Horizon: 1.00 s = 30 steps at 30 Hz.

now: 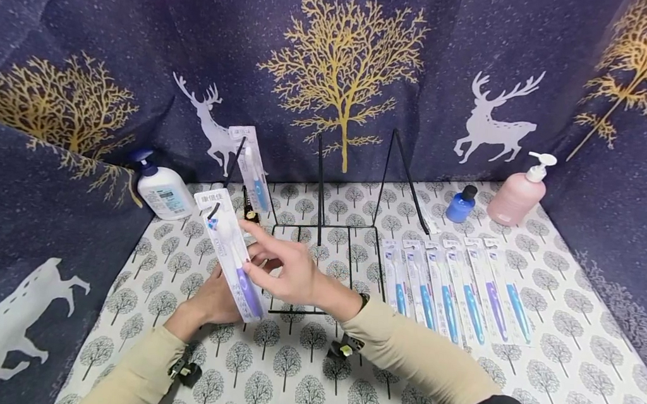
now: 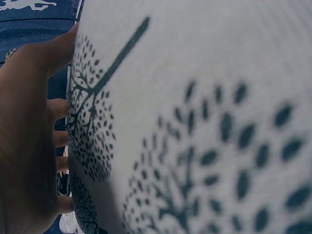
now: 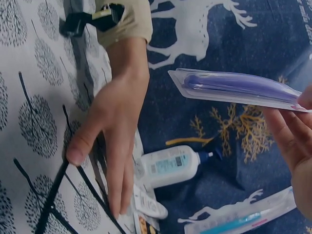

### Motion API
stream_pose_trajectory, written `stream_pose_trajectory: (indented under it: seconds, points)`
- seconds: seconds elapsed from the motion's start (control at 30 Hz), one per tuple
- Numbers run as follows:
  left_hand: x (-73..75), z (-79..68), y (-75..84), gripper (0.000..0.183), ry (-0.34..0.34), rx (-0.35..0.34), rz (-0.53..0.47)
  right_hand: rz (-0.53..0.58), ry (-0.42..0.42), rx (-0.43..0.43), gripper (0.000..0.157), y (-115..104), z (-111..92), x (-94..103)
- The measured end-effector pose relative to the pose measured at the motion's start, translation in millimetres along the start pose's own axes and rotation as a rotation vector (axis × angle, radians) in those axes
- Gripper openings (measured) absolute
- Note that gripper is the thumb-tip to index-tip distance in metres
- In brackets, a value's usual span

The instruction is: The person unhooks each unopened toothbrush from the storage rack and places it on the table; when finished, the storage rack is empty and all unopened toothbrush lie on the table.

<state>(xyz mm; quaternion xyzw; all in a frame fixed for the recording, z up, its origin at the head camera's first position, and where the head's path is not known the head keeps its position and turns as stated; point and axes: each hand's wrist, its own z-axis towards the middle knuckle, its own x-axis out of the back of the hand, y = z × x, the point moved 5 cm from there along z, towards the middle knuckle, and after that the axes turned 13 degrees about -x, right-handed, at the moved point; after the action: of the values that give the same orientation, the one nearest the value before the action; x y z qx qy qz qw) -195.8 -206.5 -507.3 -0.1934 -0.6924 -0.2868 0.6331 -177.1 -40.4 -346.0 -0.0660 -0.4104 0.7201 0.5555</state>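
My right hand (image 1: 289,269) pinches the edge of a packaged purple toothbrush (image 1: 233,258) between thumb and fingers, left of centre in the head view. The pack stands tilted, and a short black prong tip shows at its card top. Behind it, my left hand (image 3: 114,126) rests low at the black wire rack (image 1: 350,227), its fingers straight and its thumb at a corner of the wire in the right wrist view. The pack partly hides that hand in the head view. A packaged blue toothbrush (image 1: 254,171) hangs on a rear prong of the rack.
Several packaged toothbrushes (image 1: 453,291) lie in a row right of the rack. A white pump bottle (image 1: 166,193) stands at the back left. Back right are a blue bottle (image 1: 460,206) and a pink pump bottle (image 1: 516,198). A dark printed cloth (image 1: 335,57) hangs behind.
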Motion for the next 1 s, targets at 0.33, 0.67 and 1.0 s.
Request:
stream_pose_trajectory:
  seconds: [0.33, 0.67, 1.0]
  points:
    - [7.5, 1.2, 3.7, 0.079, 0.213, -0.169, -0.082, 0.026, -0.091, 0.013, 0.065, -16.9, -10.2, -4.0]
    - [10.7, 2.1, 7.3, 0.048, 0.180, -0.113, -0.120, 0.044, -0.105, 0.154, 0.066, -56.9, -20.8, 17.4]
    - [-0.6, 2.4, 5.2, 0.092, 0.019, -0.048, 0.106, 0.106, -0.035, 0.319, 0.066, -85.9, -39.9, 79.9]
